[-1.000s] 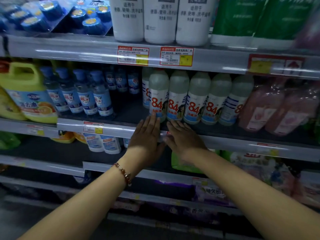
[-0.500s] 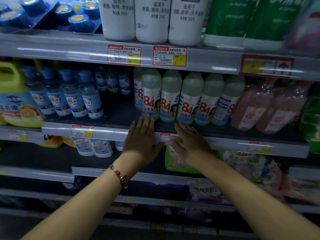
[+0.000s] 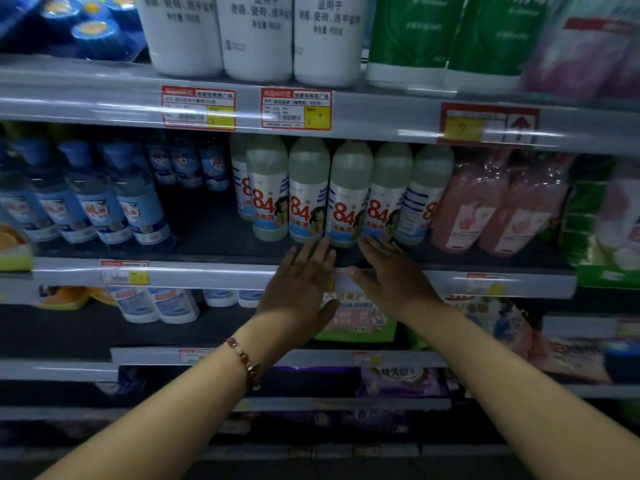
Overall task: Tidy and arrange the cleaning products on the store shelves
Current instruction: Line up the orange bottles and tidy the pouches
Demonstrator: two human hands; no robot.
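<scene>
Both hands flat, fingers straight, reaching to the middle shelf (image 3: 214, 277); left hand (image 3: 298, 289) and right hand (image 3: 391, 275) side by side, gripping nothing, fingertips at the bases of the "84" bottles (image 3: 308, 195) standing in a row; blue bottles (image 3: 104, 202) further left.

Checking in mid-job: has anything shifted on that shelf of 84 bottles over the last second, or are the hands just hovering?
Little changed. The left hand and right hand stay flat and open over the grey shelf edge, fingertips near the bases of the white 84 disinfectant bottles; the right hand crept slightly further in. Nothing was gripped or released. The bottle row looks unmoved; the apparent shift is the camera's.
</scene>
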